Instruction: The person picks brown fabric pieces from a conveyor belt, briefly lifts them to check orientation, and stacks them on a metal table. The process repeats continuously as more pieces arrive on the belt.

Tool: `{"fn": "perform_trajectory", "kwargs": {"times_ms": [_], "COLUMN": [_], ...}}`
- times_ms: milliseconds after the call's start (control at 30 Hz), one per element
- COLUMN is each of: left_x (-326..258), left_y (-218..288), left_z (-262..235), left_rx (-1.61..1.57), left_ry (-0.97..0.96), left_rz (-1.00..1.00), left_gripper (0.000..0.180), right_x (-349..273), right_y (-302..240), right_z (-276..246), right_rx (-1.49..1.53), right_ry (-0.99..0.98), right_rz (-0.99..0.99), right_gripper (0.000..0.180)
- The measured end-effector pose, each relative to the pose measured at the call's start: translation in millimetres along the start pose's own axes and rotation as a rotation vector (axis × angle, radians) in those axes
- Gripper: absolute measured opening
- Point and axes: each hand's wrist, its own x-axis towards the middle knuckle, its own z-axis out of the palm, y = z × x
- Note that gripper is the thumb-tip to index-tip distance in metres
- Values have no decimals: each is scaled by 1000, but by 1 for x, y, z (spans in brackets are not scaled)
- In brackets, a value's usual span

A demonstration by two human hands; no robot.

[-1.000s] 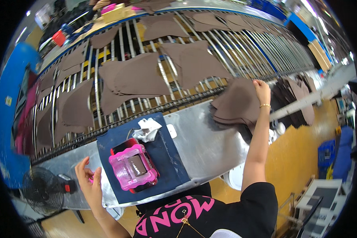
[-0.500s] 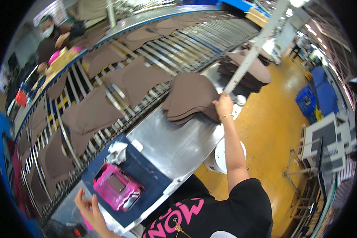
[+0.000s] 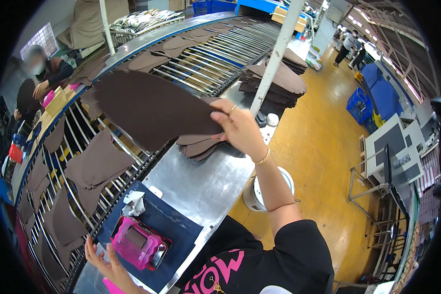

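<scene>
My right hand (image 3: 242, 130) pinches the near edge of a large dark brown cut panel (image 3: 149, 110) with a curved outline. This panel is raised over the conveyor and hides part of it. Just below it, a small stack of brown panels (image 3: 197, 146) lies on the metal table (image 3: 201, 179). At the lower left my left hand (image 3: 108, 264) holds nothing, its fingers apart. Close beside it, a pink plastic frame-like tool (image 3: 138, 245) with a brown middle sits in a dark tray on a blue mat (image 3: 181, 228).
A slatted conveyor (image 3: 206, 63) carries several brown panels. A taller panel stack (image 3: 272, 88) stands behind a white post (image 3: 277, 59). A crumpled white cloth (image 3: 134, 203) lies on the mat. A white bucket (image 3: 255, 196) stands on the floor. Across the conveyor sits a person (image 3: 54, 73).
My right hand, earlier at the panel stack, has lifted toward the left with a panel out over the conveyor. My left hand stays open near the pink tool.
</scene>
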Motion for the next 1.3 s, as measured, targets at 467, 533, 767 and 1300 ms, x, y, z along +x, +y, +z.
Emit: {"fn": "perform_trajectory", "kwargs": {"times_ms": [467,533,767,1300], "left_x": [-8,-9,-17,-13], "left_y": [-6,-10,-4,-22], "left_z": [-83,-108,-155,-74], "left_rx": [-345,-232,-123,47], "left_ry": [140,202,280,-161], "left_rz": [-222,-148,-108,-96], "left_gripper": [17,17,22,9], "right_x": [-47,-57,-85,-82], "right_y": [-5,-4,-9,68], "right_z": [179,198,233,156], "right_rx": [361,298,242,-157], "right_ry": [-707,-785,-853,-654], "right_rz": [-266,-302,-337,-383], "right_gripper": [24,27,18,10]}}
